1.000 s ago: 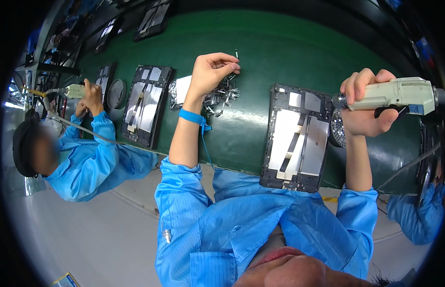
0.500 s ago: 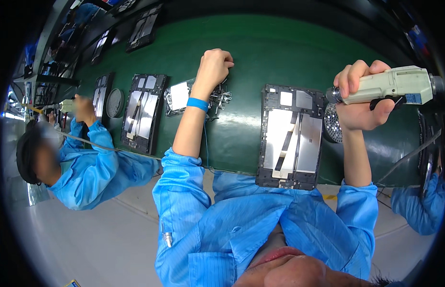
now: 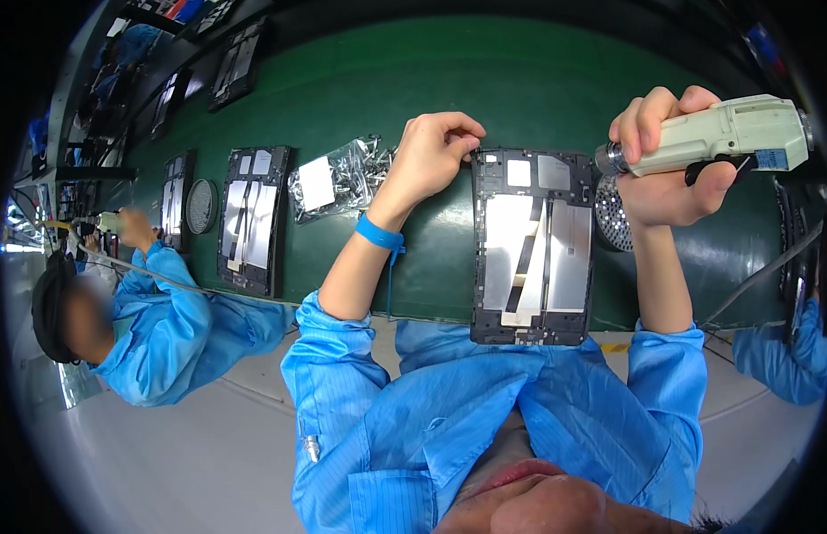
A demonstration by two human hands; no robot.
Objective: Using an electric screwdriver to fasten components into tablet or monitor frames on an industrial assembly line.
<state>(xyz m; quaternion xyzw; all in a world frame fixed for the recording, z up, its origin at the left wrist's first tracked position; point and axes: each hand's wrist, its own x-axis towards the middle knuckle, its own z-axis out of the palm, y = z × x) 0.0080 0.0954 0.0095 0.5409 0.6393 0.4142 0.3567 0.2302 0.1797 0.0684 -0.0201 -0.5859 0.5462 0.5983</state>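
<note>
A tablet chassis (image 3: 569, 258), black-framed with silver panels and dark ribbon strips inside, lies at the near edge of the green table in front of me. At its far left corner is my left hand (image 3: 431, 151), thumb and forefinger pinched together. Whatever the fingertips hold, if anything, is too small to make out. My right hand (image 3: 653, 151) grips a pale electric screwdriver (image 3: 734, 138) above the table, to the right of the chassis. Its metal nose points left. Below that hand a round dish of shiny small pieces (image 3: 613, 218) is partly hidden.
Left of my wrist lies a clear bag of small metal parts (image 3: 346, 182) with a white label. Further left are another tablet chassis (image 3: 253, 222) and a round dish (image 3: 201, 206). A co-worker in blue (image 3: 164, 320) sits at the left. More chassis (image 3: 235, 67) lie at the back left.
My left hand has moved right, from beside the bag of metal parts to the chassis corner, uncovering the bag. The right hand still holds the screwdriver, nearly in place.
</note>
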